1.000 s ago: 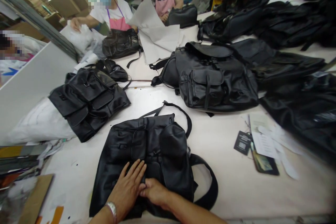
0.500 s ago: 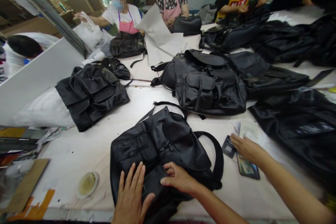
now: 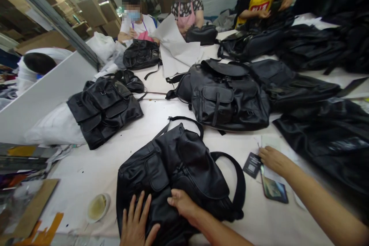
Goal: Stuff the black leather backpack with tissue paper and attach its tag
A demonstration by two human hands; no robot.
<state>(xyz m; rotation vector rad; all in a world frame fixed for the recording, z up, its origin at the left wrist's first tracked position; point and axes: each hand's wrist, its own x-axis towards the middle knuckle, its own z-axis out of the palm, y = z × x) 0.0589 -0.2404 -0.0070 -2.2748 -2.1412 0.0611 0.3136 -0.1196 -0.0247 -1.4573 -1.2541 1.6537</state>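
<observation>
A black leather backpack (image 3: 184,169) lies flat on the white table (image 3: 86,169) right in front of me, its strap (image 3: 236,177) looping out to the right. My left hand (image 3: 135,225) rests on its lower edge, open, fingers spread flat. My right hand (image 3: 181,201) lies on the bag just right of the left one, fingers stretched toward the left and pressing the leather, holding nothing. Another person's hand (image 3: 272,159) reaches in from the right onto white papers (image 3: 269,142) beside a black hang tag (image 3: 252,164) and a phone (image 3: 273,189).
More black backpacks lie at the left (image 3: 103,109), the centre (image 3: 227,96) and the right (image 3: 328,138). A small round dish (image 3: 98,206) sits near the front edge. Cardboard (image 3: 31,207) lies at the front left. Several people work along the far side, by white sheets (image 3: 178,52).
The backpack has turned and slid a little toward me. Both my hands have dropped toward its lower edge. The other person's hand, absent a second ago, stays on the papers at the right.
</observation>
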